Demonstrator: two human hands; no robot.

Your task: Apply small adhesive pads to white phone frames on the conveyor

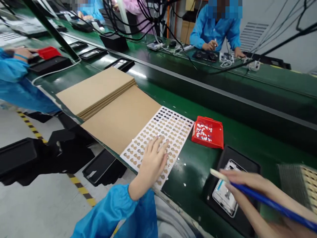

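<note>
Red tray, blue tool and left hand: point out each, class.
Red tray [217,135], head view: bare right-hand part.
Blue tool [269,204], head view: middle of its shaft.
Left hand [154,160], head view: back of the hand.

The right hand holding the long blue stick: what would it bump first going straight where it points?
Crossing the green tabletop, the right hand would probably meet the white rectangular sheet with rows of brown shapes, stick first. The hand's height is unclear, so it might pass above.

On the surface [190,191], a label sheet [178,132] lies mid-frame, a cardboard stack [99,89] to its upper left, a dish [218,135] holding small pieces [204,132] to its right; lower right, 1 phone [224,200] in 1 tray [247,162], behind 1 stick [264,200].
</note>
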